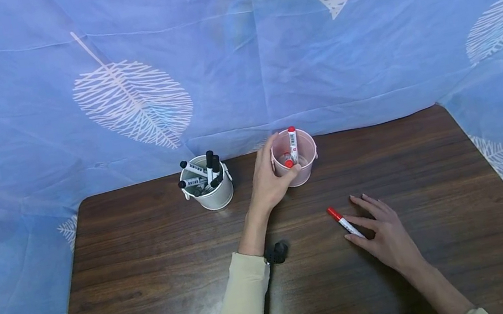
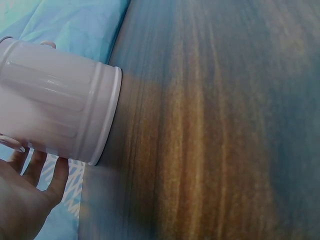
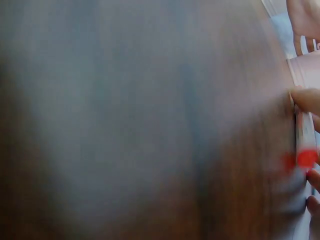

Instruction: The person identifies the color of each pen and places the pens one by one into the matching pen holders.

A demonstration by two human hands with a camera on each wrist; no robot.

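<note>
My left hand (image 1: 268, 181) grips a small pink bucket (image 1: 305, 172) from its left side, thumb along the near rim. In the left wrist view, that hand's fingers (image 2: 59, 175) lie against the bucket's wall. Two red-capped markers are inside it: one marker (image 1: 294, 145) leans upright, and another (image 1: 288, 162) shows its red end lower down. Nearer me, a red-and-white marker (image 1: 344, 223) lies slanted by my right hand (image 1: 386, 234). The right thumb and index finger are spread on either side of this marker, the other fingers extended. In the right wrist view, its red cap (image 3: 306, 158) is blurred.
Left of the pink bucket stands a white bucket (image 1: 216, 201) with several black-capped markers in it. Both buckets are near the back edge of the dark wooden table (image 1: 163, 285). Behind them hangs a blue cloth (image 1: 226, 71) with white leaf prints.
</note>
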